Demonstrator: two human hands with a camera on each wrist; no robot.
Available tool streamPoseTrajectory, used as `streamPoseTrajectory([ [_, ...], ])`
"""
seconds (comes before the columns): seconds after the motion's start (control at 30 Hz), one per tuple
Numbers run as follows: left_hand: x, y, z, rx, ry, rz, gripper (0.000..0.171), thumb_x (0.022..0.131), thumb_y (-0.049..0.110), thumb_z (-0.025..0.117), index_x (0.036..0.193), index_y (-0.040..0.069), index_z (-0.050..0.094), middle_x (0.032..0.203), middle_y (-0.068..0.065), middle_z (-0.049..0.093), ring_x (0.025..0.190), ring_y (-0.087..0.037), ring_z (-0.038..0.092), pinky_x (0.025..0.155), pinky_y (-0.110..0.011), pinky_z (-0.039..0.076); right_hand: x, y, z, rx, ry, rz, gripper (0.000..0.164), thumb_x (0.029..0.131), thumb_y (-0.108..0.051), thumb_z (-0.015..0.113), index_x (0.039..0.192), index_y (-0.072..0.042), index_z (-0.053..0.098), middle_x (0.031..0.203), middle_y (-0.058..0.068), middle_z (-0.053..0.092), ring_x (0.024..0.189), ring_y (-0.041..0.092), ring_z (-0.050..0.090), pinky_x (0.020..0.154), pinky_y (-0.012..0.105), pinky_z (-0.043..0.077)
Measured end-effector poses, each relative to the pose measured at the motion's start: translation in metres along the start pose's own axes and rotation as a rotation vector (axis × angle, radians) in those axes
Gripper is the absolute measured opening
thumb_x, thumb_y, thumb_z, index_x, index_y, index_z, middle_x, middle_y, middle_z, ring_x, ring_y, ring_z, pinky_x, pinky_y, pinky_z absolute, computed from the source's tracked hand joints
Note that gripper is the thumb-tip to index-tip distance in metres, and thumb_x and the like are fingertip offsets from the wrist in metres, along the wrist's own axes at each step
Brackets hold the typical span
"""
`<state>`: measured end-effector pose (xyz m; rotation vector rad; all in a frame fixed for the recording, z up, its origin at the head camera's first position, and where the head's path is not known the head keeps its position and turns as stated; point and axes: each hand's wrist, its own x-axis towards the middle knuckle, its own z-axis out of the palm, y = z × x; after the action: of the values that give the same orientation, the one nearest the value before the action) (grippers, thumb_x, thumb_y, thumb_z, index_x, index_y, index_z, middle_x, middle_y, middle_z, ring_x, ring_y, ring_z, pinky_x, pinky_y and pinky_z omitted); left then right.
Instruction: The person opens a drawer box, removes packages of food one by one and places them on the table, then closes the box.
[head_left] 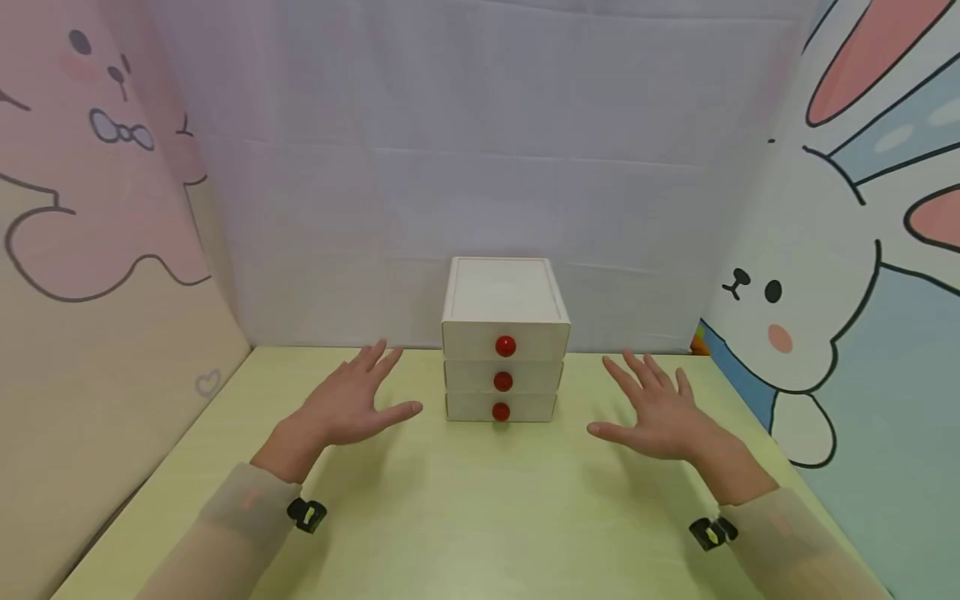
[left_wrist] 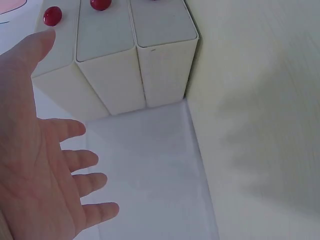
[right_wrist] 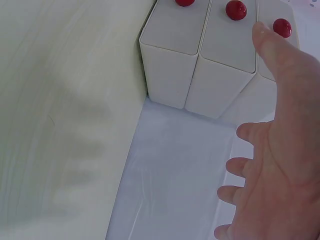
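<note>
A small white drawer unit (head_left: 504, 292) stands at the back of the table, its three drawers closed and stacked, each with a round red knob (head_left: 506, 346) in front. To its left, my left hand (head_left: 345, 408) hovers with spread fingers and touches nothing. On the other side my right hand (head_left: 660, 417) is held the same way, apart from the unit. Both wrist views show the unit's side and red knobs beyond the thumb; the left palm (left_wrist: 35, 165) and the right palm (right_wrist: 280, 175) hold nothing.
The pale yellow-green table (head_left: 480, 517) spreads under both arms. A white cloth (head_left: 480, 125) hangs behind the unit. Printed panels with cartoon animals stand at left (head_left: 97, 208) and right (head_left: 885, 375). Each sleeve carries a small black clip (head_left: 307, 514).
</note>
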<state>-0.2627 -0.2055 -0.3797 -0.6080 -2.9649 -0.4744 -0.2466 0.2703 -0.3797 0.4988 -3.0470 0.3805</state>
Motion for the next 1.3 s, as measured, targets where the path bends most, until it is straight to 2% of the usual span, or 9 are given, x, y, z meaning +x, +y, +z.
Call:
streamPoseTrajectory([
  [0.3,0.005,-0.001,-0.006,-0.021,0.017,0.004,0.097,0.105,0.068,0.057,0.176,0.010,0.025,0.182,-0.023,0.019,0.166,-0.053,0.024,0.129,-0.071,0.029,-0.002,-0.004,-0.001,0.004,0.005,-0.010,0.107,0.096,-0.073,0.067,0.175,-0.015,0.026,0.182,0.025,0.015,0.163,0.059,0.018,0.123,0.087,0.003],
  [0.37,0.007,-0.002,-0.006,-0.033,0.017,-0.007,0.097,0.106,0.068,0.055,0.176,0.009,0.023,0.182,-0.023,0.019,0.166,-0.051,0.024,0.129,-0.071,0.030,-0.001,-0.005,0.000,-0.011,0.015,-0.020,0.106,0.096,-0.073,0.067,0.174,-0.013,0.029,0.179,0.026,0.024,0.160,0.059,0.027,0.123,0.086,0.012],
  [0.47,0.012,-0.004,-0.009,-0.078,0.025,-0.026,0.092,0.110,0.066,0.049,0.176,0.007,0.021,0.182,-0.022,0.021,0.167,-0.048,0.025,0.130,-0.069,0.030,0.000,-0.007,0.000,-0.022,0.024,-0.029,0.095,0.099,-0.069,0.068,0.169,-0.009,0.041,0.170,0.027,0.042,0.150,0.055,0.047,0.121,0.078,0.034],
  [0.53,0.018,-0.004,-0.012,-0.122,0.034,-0.040,0.089,0.112,0.064,0.045,0.176,0.007,0.020,0.182,-0.021,0.022,0.167,-0.046,0.025,0.131,-0.068,0.030,0.000,-0.008,0.000,-0.028,0.024,-0.035,0.084,0.101,-0.063,0.069,0.162,-0.007,0.051,0.160,0.027,0.054,0.136,0.048,0.062,0.110,0.070,0.051],
  [0.63,0.029,-0.002,-0.018,-0.196,0.053,-0.053,0.084,0.115,0.061,0.042,0.176,0.008,0.020,0.181,-0.020,0.025,0.167,-0.045,0.026,0.132,-0.067,0.028,0.001,-0.010,0.001,-0.016,0.011,-0.047,0.066,0.104,-0.052,0.070,0.151,-0.006,0.062,0.148,0.021,0.064,0.119,0.037,0.074,0.094,0.059,0.062],
  [0.7,0.038,-0.001,-0.023,-0.249,0.068,-0.051,0.082,0.115,0.059,0.042,0.176,0.009,0.021,0.181,-0.019,0.027,0.167,-0.045,0.026,0.133,-0.066,0.027,0.001,-0.012,0.002,-0.006,0.008,-0.061,0.058,0.105,-0.048,0.070,0.146,-0.007,0.065,0.142,0.017,0.067,0.112,0.032,0.076,0.088,0.054,0.063],
  [0.83,0.055,0.005,-0.031,-0.323,0.084,-0.043,0.077,0.116,0.056,0.041,0.176,0.011,0.023,0.181,-0.018,0.028,0.166,-0.044,0.029,0.133,-0.066,0.027,0.003,-0.018,0.005,0.013,0.007,-0.088,0.052,0.106,-0.044,0.071,0.142,-0.008,0.067,0.137,0.015,0.069,0.110,0.031,0.077,0.087,0.053,0.063],
  [1.03,0.085,0.020,-0.042,-0.357,0.084,-0.021,0.072,0.117,0.053,0.041,0.176,0.015,0.025,0.182,-0.013,0.028,0.163,-0.041,0.036,0.132,-0.062,0.030,0.009,-0.031,0.009,0.031,-0.002,-0.092,0.051,0.106,-0.043,0.071,0.144,-0.009,0.066,0.140,0.014,0.068,0.111,0.030,0.076,0.089,0.052,0.063],
  [1.3,0.116,0.037,-0.052,-0.397,0.059,-0.002,0.071,0.118,0.052,0.040,0.175,0.012,0.028,0.181,-0.012,0.031,0.161,-0.040,0.040,0.132,-0.060,0.032,0.014,-0.046,0.011,0.055,-0.008,-0.111,0.050,0.107,-0.042,0.070,0.146,-0.010,0.065,0.141,0.011,0.068,0.114,0.031,0.076,0.091,0.051,0.064],
])
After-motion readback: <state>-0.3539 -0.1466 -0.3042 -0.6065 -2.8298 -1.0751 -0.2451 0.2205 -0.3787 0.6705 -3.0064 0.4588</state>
